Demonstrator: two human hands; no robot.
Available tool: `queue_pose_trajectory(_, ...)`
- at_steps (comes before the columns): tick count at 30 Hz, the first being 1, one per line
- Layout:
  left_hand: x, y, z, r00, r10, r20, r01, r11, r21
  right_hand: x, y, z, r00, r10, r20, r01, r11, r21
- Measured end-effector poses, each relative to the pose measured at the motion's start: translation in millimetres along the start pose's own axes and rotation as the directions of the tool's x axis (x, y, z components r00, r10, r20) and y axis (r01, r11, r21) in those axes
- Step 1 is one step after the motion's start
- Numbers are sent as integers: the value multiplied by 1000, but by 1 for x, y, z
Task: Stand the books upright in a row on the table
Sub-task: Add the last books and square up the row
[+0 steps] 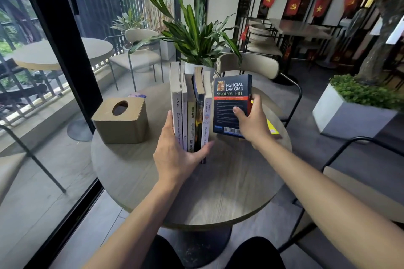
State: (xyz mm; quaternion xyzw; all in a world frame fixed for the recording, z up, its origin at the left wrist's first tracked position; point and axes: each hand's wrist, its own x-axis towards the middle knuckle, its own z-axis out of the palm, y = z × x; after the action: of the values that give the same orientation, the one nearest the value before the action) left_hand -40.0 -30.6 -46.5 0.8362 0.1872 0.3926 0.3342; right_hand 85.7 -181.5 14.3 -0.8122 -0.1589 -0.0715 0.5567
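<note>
Several books [189,107] stand upright in a row, spines toward me, on the round wooden table [229,185]. My left hand [178,148] clasps the near end of this row, thumb on the leftmost book and fingers around the rightmost. My right hand [251,124] holds a dark blue book [231,102] upright just right of the row, back cover facing me, lifted slightly off the table. A yellow book [272,126] lies flat behind my right hand, mostly hidden.
A tan tissue box [122,120] stands on the table's left side. A potted plant [196,35] and a beige chair [251,65] are behind the table. Another chair [360,181] is at my right, glass wall at left.
</note>
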Motion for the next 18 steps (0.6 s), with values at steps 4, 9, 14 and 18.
queue_pose_trajectory(4,-1,1,-1,1000,6,-10,-6,1000,-3,-31,7,13,993,-114,29,112,990,82)
queue_pose_trajectory(9,0,1,-1,1000,2,-8,-2,1000,-2,-51,11,28,965,-193,178,155,966,207)
queue_pose_trajectory(14,-1,2,-2,1000,6,-14,-7,1000,-27,-56,9,30,919,-257,298,204,959,200)
queue_pose_trajectory(18,-5,4,-3,999,39,29,-38,999,-29,-59,12,33,918,-238,317,167,958,234)
